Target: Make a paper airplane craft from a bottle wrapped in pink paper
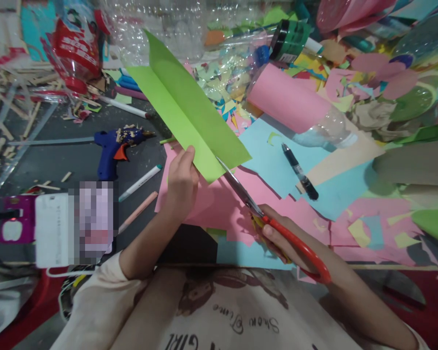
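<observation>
A folded sheet of bright green paper [182, 112] is held up at its lower left edge by my left hand [182, 182], thumb on top and fingers underneath. My right hand [277, 233] grips scissors [295, 245] with red handles. Their metal blades point up and left, and the tips meet the green paper near its lower end, along the crease. Part of the lower blade and some of my right fingers are hidden. Beneath both hands lies pink paper [211, 209], partly over light blue paper [263, 146].
A blue glue gun [109, 150], a green-capped marker [140, 182] and a peach marker [138, 211] lie left. To the right are a black pen [299, 170] and a pink-wrapped plastic bottle [288, 99]. Paper scraps, wooden sticks [0, 112] and a red-labelled bottle [76, 43] crowd the back.
</observation>
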{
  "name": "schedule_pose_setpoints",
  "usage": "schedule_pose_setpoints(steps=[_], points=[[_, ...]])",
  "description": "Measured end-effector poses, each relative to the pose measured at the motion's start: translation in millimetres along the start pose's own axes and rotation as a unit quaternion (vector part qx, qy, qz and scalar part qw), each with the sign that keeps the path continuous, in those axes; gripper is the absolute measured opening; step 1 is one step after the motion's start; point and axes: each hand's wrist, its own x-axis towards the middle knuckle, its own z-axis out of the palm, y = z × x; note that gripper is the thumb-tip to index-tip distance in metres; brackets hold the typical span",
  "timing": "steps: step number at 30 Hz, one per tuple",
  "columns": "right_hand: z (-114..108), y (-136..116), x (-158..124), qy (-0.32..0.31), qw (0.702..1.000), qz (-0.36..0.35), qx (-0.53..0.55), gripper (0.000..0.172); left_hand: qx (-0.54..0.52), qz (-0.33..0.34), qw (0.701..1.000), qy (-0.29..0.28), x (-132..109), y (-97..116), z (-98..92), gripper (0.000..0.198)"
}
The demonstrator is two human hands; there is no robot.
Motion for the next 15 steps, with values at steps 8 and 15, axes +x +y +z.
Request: schedule_pose_setpoints(steps=[8,15], points=[[3.8,-8.9,2.3,0.006,0.999,0.045,0.024,0.051,-0.010,-0.015,1.000,-0.015,2.4,3.8,-4.3,0.032],[-0.1,-3.5,-2.8,-0.015,1.000,-0.017,-0.015,0.048,-0.204,-0.097,0.973,-0.041,6.1,15.9,11.6,0.031]])
